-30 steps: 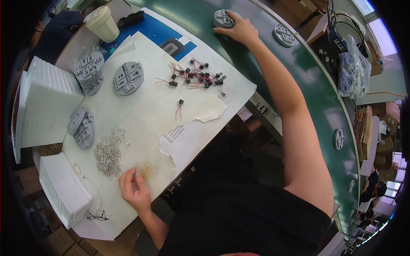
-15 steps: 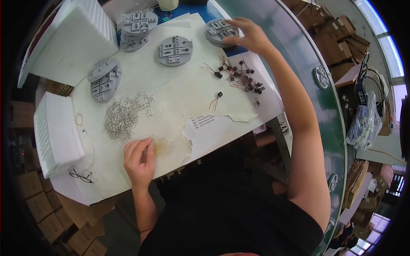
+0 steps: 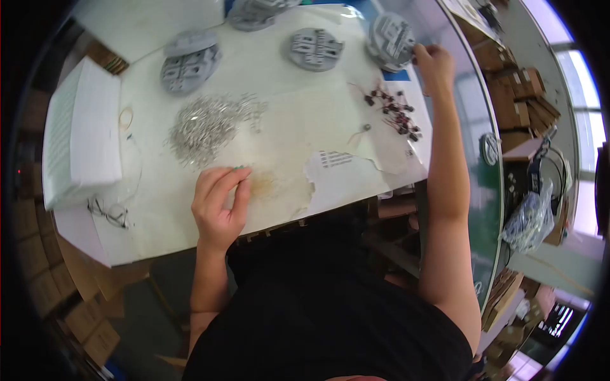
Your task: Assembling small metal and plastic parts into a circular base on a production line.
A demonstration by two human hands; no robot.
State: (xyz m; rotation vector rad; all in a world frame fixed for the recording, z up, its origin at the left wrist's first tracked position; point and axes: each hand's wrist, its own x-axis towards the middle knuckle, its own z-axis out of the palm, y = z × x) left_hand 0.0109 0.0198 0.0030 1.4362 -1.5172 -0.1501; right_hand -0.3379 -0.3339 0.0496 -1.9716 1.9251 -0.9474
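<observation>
My left hand (image 3: 221, 206) hovers near the front of the white table, thumb and fingertips pinched together. A tiny greenish bit shows at the fingertips, too small to name. Just beyond lies a heap of small shiny metal pins (image 3: 206, 127). At the far right my right hand (image 3: 437, 66) is closed, its fingertips on the right edge of a round grey slotted fixture (image 3: 392, 39). This disc looks tilted on top of another grey one. Below it lie several small black parts with red and black wires (image 3: 395, 113). One such part (image 3: 366, 127) sits apart.
More grey fixtures stand at the far side: one in the middle (image 3: 316, 49), a pair at the left (image 3: 190, 63) and a stack (image 3: 254, 14). A white foam box (image 3: 89, 136) is at the left. Torn paper (image 3: 333, 174) lies near the front edge; a green-topped surface (image 3: 481, 228) runs along the right.
The view has shifted, so the table sits higher in the picture. My right hand has gone from spread over the grey fixture to closed at its right edge, and the disc now tilts.
</observation>
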